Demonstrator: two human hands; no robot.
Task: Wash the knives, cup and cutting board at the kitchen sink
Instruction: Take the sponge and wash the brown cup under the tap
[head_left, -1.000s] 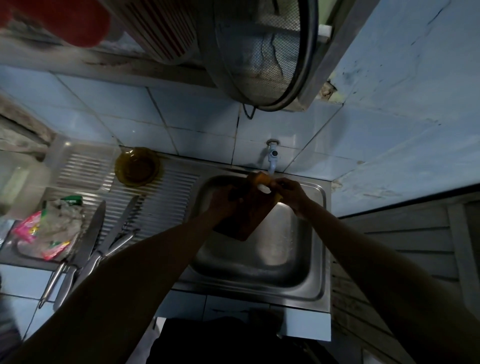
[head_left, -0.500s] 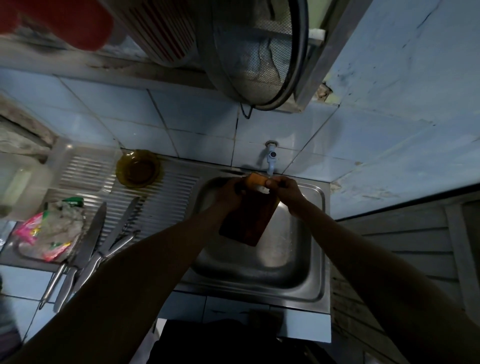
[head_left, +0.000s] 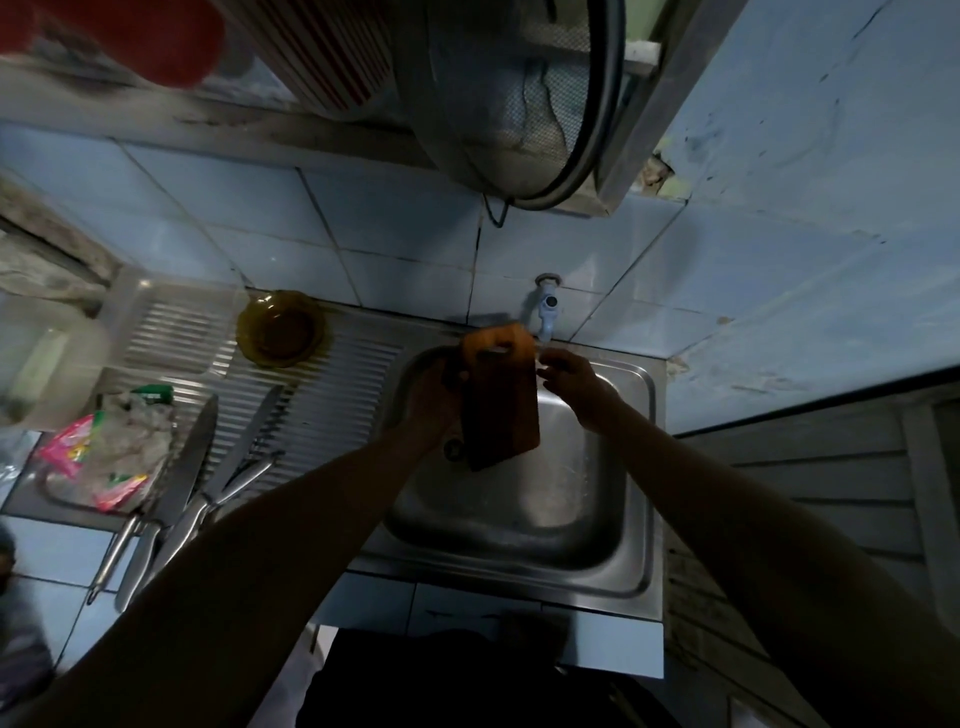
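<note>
Dim, bluish light; my arms are near-black silhouettes, the sink (head_left: 524, 525) floor glints, edges bend, and upper corners blur.

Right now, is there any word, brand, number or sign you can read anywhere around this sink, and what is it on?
No text can be read.
Pink and green plastic packets left of the steel sink: bright print, too blurred to read.
Green packet behind them: nothing legible.
Brown wooden cutting board, gripped by the left hand: no marking shows.
Pale blue plastic tap: no lettering shows.
</note>
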